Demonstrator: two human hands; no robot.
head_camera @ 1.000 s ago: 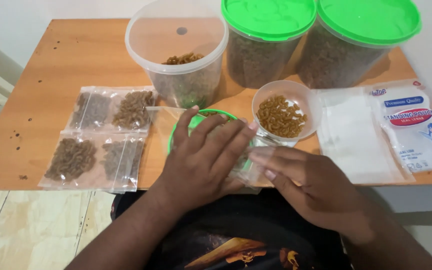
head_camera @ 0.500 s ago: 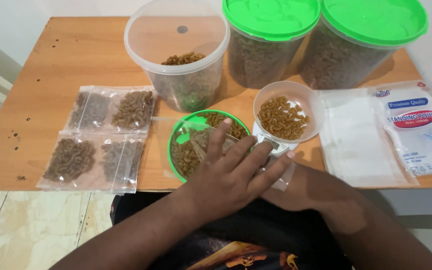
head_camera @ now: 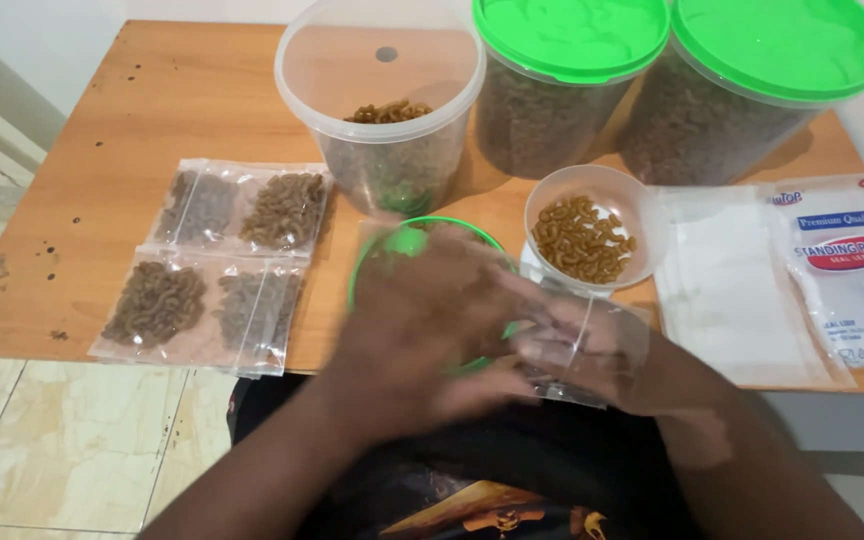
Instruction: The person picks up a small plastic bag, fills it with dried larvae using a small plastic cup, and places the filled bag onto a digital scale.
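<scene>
Hands blurry at near edge of desk: left hand spread over green lid, right hand pinching clear pouch just right of it.

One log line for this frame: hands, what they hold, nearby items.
left hand: over green lid | right hand: holds clear pouch | motion-blurred | near: pasta bowl

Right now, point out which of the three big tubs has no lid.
The leftmost tub: its top is open, while the other two tubs wear green lids.
</scene>
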